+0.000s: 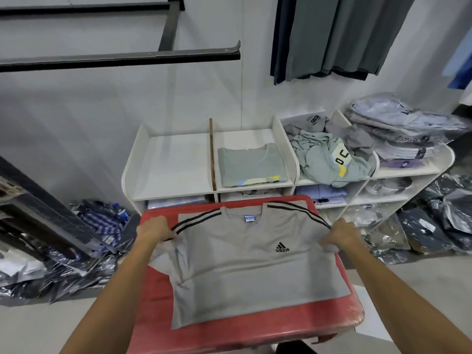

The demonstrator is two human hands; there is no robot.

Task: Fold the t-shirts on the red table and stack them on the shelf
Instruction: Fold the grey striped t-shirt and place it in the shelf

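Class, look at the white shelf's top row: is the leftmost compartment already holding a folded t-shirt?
No. The leftmost compartment shows only bare white board; the one folded t-shirt lies in the next compartment to its right.

Your fingers (168, 237) curl under the grey t-shirt (255, 272), out of sight. The worktop (204, 330) runs off the bottom edge; its far left corner blurs.

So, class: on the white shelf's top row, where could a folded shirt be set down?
The far-left bay, between the shelf's end wall and the wooden divider, is bare. Next bay holds one folded green shirt. The crumpled pile and bagged stack crowd the rest.
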